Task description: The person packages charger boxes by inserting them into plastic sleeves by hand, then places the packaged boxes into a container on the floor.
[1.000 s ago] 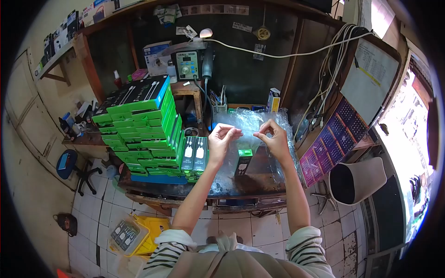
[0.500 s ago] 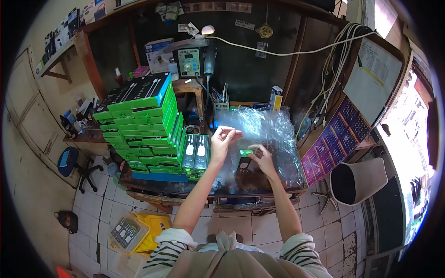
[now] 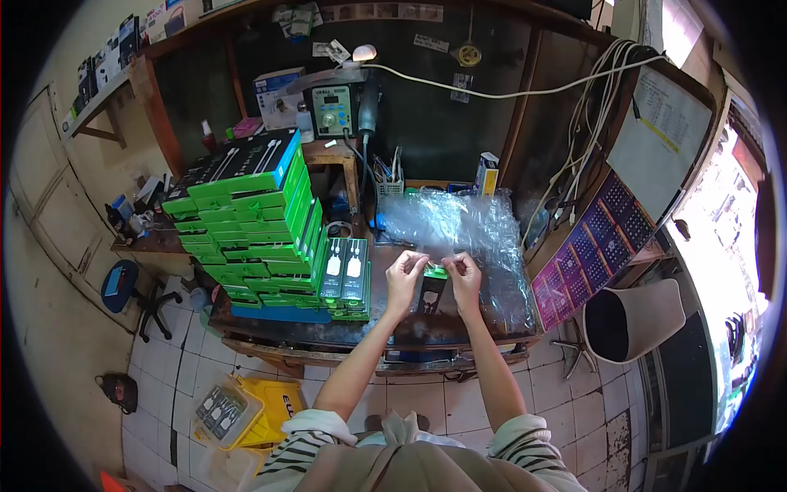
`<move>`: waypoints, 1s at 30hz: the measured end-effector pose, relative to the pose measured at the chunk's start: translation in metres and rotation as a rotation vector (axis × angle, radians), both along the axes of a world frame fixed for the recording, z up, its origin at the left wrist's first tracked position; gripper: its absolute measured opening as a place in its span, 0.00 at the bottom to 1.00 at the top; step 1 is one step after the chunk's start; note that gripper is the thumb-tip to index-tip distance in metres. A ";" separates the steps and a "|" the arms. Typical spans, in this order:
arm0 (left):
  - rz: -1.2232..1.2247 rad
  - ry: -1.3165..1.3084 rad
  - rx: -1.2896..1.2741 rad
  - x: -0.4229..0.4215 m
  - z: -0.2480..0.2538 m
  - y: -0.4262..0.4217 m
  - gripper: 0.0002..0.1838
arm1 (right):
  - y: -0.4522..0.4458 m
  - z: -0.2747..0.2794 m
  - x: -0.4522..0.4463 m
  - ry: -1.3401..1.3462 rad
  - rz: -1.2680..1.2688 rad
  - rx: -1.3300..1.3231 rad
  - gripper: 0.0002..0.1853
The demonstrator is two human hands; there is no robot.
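Note:
A small black box (image 3: 429, 298) with a green top end and a pale cable picture stands or lies on the dark workbench in front of me; I cannot tell which. My left hand (image 3: 403, 280) is at its upper left, thumb and fingertips pinched together beside the green end. On the other side, my right hand (image 3: 465, 283) is also closed in a pinch, close to the green end's right edge. Something thin and pale shows between the fingertips, too small to name. Clear plastic wrap (image 3: 447, 220) lies just behind the hands.
Left of my hands rises a tall stack of green-and-black boxes (image 3: 254, 221), with smaller cable boxes (image 3: 344, 271) beside it. A soldering station (image 3: 332, 111) stands at the back. Cables (image 3: 590, 123) hang at right. A yellow container (image 3: 270, 406) sits on the floor.
My left hand has come down and toward me, to the box's green end. The right hand has shifted slightly and now pinches beside it.

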State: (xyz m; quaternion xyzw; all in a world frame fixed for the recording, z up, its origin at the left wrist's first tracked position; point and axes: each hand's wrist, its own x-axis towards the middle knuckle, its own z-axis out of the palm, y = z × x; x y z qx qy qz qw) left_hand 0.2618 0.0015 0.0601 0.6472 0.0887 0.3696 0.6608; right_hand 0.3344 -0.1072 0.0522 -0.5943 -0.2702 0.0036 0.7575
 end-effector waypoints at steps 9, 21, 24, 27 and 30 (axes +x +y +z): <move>0.171 0.036 -0.017 -0.005 -0.008 -0.009 0.05 | 0.000 0.001 -0.011 0.019 -0.137 0.035 0.11; 0.098 0.011 0.383 -0.017 -0.015 0.024 0.22 | -0.015 -0.029 0.000 0.542 0.076 -0.229 0.12; -0.140 0.011 0.648 -0.024 0.019 0.027 0.23 | -0.017 -0.026 -0.004 0.596 0.065 -0.228 0.11; -0.292 0.119 0.911 -0.021 0.033 0.029 0.24 | -0.020 -0.017 -0.005 0.686 0.120 -0.259 0.12; -0.362 0.185 0.937 -0.019 0.027 0.034 0.21 | -0.024 -0.025 0.006 0.614 0.170 -0.402 0.09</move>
